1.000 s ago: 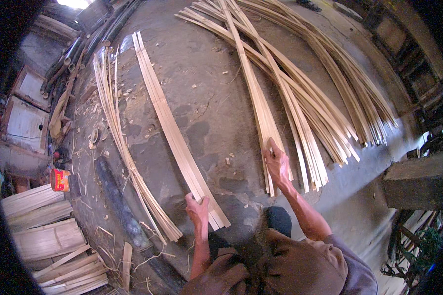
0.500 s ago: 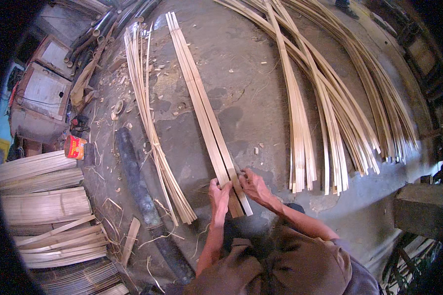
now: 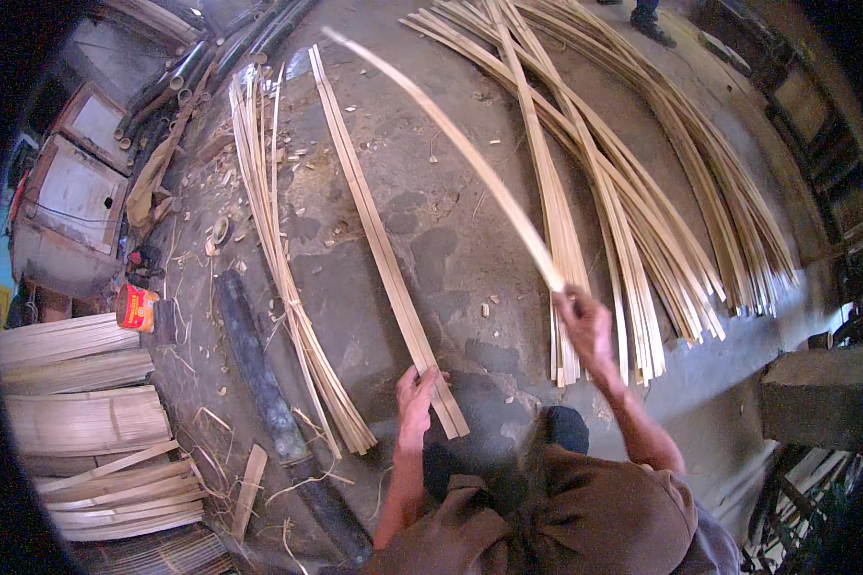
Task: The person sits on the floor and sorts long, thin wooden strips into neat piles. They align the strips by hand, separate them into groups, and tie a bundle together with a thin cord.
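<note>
My left hand (image 3: 416, 399) grips a long pale bamboo strip (image 3: 378, 237) near its close end. That strip slants away over the floor toward the far left; fine lines along it leave unclear whether it is one piece or several. My right hand (image 3: 588, 333) is closed round the near end of another bamboo strip (image 3: 478, 159), raised and bowed, its far part blurred. Beneath and beside this hand lies a sheaf of bamboo strips (image 3: 567, 257). A thinner bundle of strips (image 3: 286, 273), pinched together midway, rests left of my left hand.
More long strips (image 3: 738, 216) fan out at the right. A dark pole (image 3: 264, 383) lies to the left, near stacked wide slats (image 3: 77, 422) and a red-orange tin (image 3: 136, 309). Bamboo poles (image 3: 192, 72) lean far left. A concrete block (image 3: 825, 398) stands right. A person's foot (image 3: 650, 27) shows far off.
Two strips lay side by side with both hands at their near ends. My right hand has lifted one away to the right; my left hand stays on the other.
</note>
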`<action>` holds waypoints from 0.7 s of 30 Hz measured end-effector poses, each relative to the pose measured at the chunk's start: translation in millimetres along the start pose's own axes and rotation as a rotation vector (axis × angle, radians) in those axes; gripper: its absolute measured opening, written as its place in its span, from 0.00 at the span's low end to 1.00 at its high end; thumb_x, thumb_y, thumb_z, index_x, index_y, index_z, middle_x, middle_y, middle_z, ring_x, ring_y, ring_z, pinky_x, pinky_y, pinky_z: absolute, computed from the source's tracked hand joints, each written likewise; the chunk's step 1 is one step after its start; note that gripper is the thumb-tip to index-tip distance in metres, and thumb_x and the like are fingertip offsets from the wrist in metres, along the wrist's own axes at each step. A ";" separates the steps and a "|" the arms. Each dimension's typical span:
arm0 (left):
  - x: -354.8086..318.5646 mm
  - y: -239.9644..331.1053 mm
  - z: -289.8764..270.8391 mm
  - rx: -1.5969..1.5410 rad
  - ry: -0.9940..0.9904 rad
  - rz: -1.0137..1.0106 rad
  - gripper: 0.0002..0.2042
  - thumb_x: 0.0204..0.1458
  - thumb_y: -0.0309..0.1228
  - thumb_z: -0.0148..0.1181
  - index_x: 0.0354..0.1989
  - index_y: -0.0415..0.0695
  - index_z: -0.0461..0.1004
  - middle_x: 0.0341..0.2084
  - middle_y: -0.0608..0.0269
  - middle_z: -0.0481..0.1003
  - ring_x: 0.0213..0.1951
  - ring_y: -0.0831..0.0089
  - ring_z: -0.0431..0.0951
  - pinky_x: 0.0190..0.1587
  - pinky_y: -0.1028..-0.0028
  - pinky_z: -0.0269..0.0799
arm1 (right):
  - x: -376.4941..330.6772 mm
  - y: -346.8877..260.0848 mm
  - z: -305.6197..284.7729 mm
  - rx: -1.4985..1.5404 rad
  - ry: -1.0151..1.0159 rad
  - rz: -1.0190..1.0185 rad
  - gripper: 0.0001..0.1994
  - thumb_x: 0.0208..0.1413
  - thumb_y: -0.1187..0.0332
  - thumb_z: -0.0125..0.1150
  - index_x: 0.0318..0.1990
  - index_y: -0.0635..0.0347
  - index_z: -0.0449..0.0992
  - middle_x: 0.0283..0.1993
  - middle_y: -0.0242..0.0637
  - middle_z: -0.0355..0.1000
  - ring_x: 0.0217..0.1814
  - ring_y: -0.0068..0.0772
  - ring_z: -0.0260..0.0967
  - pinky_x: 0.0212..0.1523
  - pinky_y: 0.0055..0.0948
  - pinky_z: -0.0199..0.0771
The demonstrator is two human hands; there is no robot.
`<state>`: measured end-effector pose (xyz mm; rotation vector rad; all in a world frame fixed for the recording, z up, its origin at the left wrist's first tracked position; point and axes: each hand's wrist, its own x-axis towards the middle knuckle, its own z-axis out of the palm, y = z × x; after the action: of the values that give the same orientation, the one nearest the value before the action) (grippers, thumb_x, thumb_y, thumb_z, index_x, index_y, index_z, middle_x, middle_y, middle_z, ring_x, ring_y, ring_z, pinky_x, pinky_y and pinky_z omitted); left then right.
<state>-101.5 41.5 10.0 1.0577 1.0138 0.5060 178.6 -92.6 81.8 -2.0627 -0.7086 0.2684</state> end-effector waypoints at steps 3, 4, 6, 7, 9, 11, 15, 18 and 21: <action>-0.6 5.8 3.6 -0.041 -0.028 -0.092 0.10 0.60 0.32 0.56 0.41 0.37 0.73 0.30 0.57 0.79 0.32 0.75 0.78 0.36 0.73 0.74 | 24.9 19.4 -58.2 -0.092 0.016 0.070 0.23 0.59 0.58 0.61 0.59 0.57 0.72 0.40 0.45 0.78 0.29 0.21 0.70 0.32 0.29 0.74; 0.9 0.5 -3.1 -0.003 -0.033 -0.055 0.11 0.59 0.33 0.57 0.44 0.38 0.73 0.32 0.55 0.80 0.32 0.70 0.79 0.38 0.71 0.76 | 31.5 18.2 -74.2 -0.181 -0.007 0.113 0.24 0.60 0.56 0.59 0.61 0.56 0.70 0.46 0.45 0.78 0.31 0.22 0.72 0.34 0.25 0.76; 7.7 -10.9 -10.5 0.000 -0.039 -0.048 0.11 0.59 0.33 0.57 0.43 0.38 0.73 0.32 0.55 0.79 0.32 0.70 0.79 0.38 0.70 0.77 | 46.9 41.8 -108.2 -0.295 0.022 0.045 0.24 0.60 0.54 0.59 0.61 0.52 0.70 0.48 0.50 0.76 0.34 0.23 0.75 0.35 0.27 0.75; 8.6 -14.4 -11.8 0.004 -0.044 -0.052 0.11 0.59 0.33 0.57 0.43 0.38 0.73 0.32 0.55 0.79 0.33 0.70 0.79 0.38 0.70 0.77 | 52.0 44.3 -126.2 -0.332 0.031 -0.011 0.24 0.60 0.53 0.59 0.61 0.50 0.70 0.48 0.53 0.75 0.35 0.23 0.76 0.35 0.27 0.75; 6.4 -8.4 -7.6 -0.009 -0.043 -0.070 0.11 0.59 0.32 0.56 0.43 0.37 0.73 0.33 0.54 0.79 0.32 0.69 0.79 0.38 0.70 0.77 | 60.3 56.4 -147.0 -0.368 0.118 -0.001 0.21 0.59 0.56 0.59 0.59 0.49 0.72 0.39 0.56 0.75 0.37 0.31 0.74 0.38 0.33 0.73; 5.8 -10.7 -8.8 -0.010 -0.039 -0.060 0.11 0.59 0.32 0.56 0.43 0.37 0.73 0.33 0.54 0.79 0.32 0.69 0.79 0.38 0.69 0.77 | 67.1 63.5 -170.2 -0.458 0.119 0.038 0.20 0.58 0.58 0.59 0.57 0.49 0.74 0.36 0.52 0.70 0.38 0.36 0.72 0.38 0.35 0.71; 7.2 -11.7 -4.0 0.024 -0.035 -0.055 0.12 0.59 0.33 0.57 0.43 0.36 0.73 0.33 0.53 0.79 0.32 0.69 0.79 0.37 0.69 0.77 | 74.1 121.4 -203.3 -0.577 0.102 0.040 0.22 0.57 0.50 0.59 0.58 0.43 0.74 0.21 0.46 0.67 0.25 0.28 0.65 0.30 0.34 0.68; 5.6 -8.5 -3.2 0.000 -0.043 -0.069 0.12 0.59 0.33 0.57 0.44 0.36 0.73 0.34 0.53 0.79 0.33 0.70 0.79 0.38 0.69 0.77 | 71.9 123.3 -207.0 -0.636 0.063 0.098 0.23 0.56 0.50 0.59 0.57 0.45 0.74 0.28 0.50 0.73 0.30 0.39 0.72 0.35 0.38 0.71; 3.6 -5.3 2.3 -0.008 -0.032 -0.049 0.13 0.59 0.34 0.58 0.44 0.35 0.72 0.34 0.53 0.79 0.33 0.70 0.79 0.39 0.71 0.76 | 68.8 114.0 -193.2 -0.797 0.251 -0.241 0.20 0.58 0.52 0.58 0.54 0.51 0.76 0.36 0.52 0.75 0.38 0.49 0.74 0.41 0.40 0.72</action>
<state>-98.3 40.8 4.0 1.0284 1.0071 0.4513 363.5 -235.7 102.2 -2.6434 -0.9979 -0.4835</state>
